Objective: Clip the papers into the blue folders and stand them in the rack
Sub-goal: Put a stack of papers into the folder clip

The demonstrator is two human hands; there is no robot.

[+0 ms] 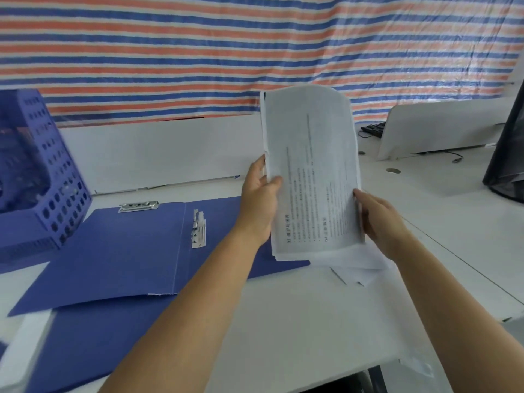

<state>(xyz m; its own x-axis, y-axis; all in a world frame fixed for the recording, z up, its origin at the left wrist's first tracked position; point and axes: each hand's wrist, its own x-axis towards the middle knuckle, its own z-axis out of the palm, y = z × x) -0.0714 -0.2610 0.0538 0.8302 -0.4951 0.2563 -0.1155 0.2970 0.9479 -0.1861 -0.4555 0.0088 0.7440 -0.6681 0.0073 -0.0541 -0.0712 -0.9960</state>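
Two hands pinch the papers (312,171) upright, right of centre: left hand (259,194) thumb over one edge, right hand (380,222) curled round the other. Lower left, the folder (127,251) lies open, its clip (198,229) empty; clipping and the rack (42,180), far left, seemingly remain.

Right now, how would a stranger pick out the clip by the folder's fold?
Start at the blue rack at left; the open folder lies beside it. The clip sits just right of the fold, running along it; the other clip lies across the left flap's far edge.
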